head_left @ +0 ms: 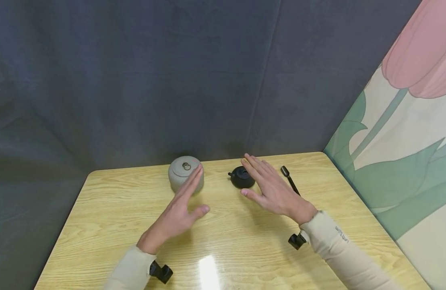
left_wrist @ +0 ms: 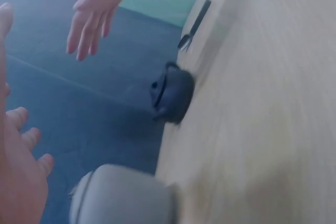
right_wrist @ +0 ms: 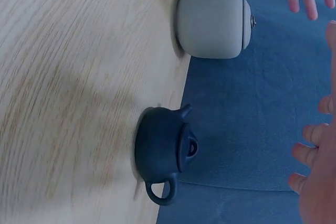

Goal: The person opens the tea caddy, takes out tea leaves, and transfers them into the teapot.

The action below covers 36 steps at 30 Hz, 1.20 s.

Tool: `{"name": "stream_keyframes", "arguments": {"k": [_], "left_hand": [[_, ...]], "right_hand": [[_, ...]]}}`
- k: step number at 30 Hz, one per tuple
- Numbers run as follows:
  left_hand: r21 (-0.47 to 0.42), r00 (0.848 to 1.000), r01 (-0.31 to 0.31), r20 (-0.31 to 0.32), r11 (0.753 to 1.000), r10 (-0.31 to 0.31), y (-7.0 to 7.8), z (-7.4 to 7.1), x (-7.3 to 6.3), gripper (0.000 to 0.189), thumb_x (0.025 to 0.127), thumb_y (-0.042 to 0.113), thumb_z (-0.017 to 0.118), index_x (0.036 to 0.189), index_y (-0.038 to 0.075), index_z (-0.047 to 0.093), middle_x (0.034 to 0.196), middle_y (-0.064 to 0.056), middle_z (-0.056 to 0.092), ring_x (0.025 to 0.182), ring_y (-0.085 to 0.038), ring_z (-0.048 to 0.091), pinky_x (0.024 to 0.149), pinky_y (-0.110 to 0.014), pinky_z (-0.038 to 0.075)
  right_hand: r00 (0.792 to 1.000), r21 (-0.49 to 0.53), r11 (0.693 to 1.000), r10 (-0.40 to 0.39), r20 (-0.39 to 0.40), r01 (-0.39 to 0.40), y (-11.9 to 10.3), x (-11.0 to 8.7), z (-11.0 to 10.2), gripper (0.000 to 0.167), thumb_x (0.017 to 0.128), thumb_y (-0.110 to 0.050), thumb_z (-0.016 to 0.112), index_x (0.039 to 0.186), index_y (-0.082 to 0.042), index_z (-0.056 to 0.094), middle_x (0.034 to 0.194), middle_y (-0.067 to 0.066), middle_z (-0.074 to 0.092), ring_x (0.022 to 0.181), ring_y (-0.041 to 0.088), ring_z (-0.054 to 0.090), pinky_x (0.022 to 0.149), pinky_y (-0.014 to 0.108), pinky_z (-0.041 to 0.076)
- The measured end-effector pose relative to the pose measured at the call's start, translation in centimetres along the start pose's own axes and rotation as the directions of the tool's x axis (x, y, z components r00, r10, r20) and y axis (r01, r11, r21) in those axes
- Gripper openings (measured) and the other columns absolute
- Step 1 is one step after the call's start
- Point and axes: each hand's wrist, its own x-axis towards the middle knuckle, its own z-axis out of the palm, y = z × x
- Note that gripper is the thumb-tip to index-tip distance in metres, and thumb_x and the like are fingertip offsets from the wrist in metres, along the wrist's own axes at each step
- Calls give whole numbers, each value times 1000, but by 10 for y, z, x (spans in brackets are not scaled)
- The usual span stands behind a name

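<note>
My left hand (head_left: 179,211) and right hand (head_left: 271,189) hovered empty, fingers straight, above the table (head_left: 114,213).
Beyond stood a gray jar (head_left: 180,173), left, and a black teapot (head_left: 241,178), right; 1 low sweep, I judged, could have toppled either.

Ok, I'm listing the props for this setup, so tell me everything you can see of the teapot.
The teapot is small, rounded and dark, with a matte look like clay. It has a short spout, a looped handle opposite, and a lid, seated on top, with a pierced knob. It stands upright on the table near the back edge, between jar and scoop, spout towards the jar. The right hand partly hides it in the head view; neither hand touches it.
</note>
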Motion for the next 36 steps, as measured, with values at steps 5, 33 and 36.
{"name": "stream_keyframes", "arguments": {"k": [5, 33, 36], "left_hand": [[-88, 999, 34, -14, 996, -35, -2, 23, 4, 84, 108, 40, 61, 174, 29, 9, 182, 2, 6, 169, -32, 11, 130, -69, 20], [-494, 912, 307, -92, 814, -400, -37, 103, 37, 71, 113, 43, 50, 172, 15, 20, 178, -12, 26, 164, -34, 30, 131, -54, 29], [-515, 899, 309, -116, 800, -422, -41, 107, 46, 71, 113, 43, 51, 171, 12, 24, 176, -15, 29, 163, -35, 33, 131, -51, 30]], "right_hand": [[999, 41, 999, 24, -22, -23, 3, -1, 7, 83, 109, -51, 55, 173, -14, 17, 182, 5, 10, 168, 34, 17, 133, 62, 18], [986, 268, 957, 140, -86, -113, 15, 5, 52, 72, 114, -41, 47, 171, -7, 19, 179, 15, 19, 164, 42, 24, 129, 68, 24], [981, 295, 945, 173, -86, -141, 19, 7, 52, 72, 114, -41, 48, 171, -6, 21, 178, 16, 23, 164, 41, 25, 130, 66, 23]]}}
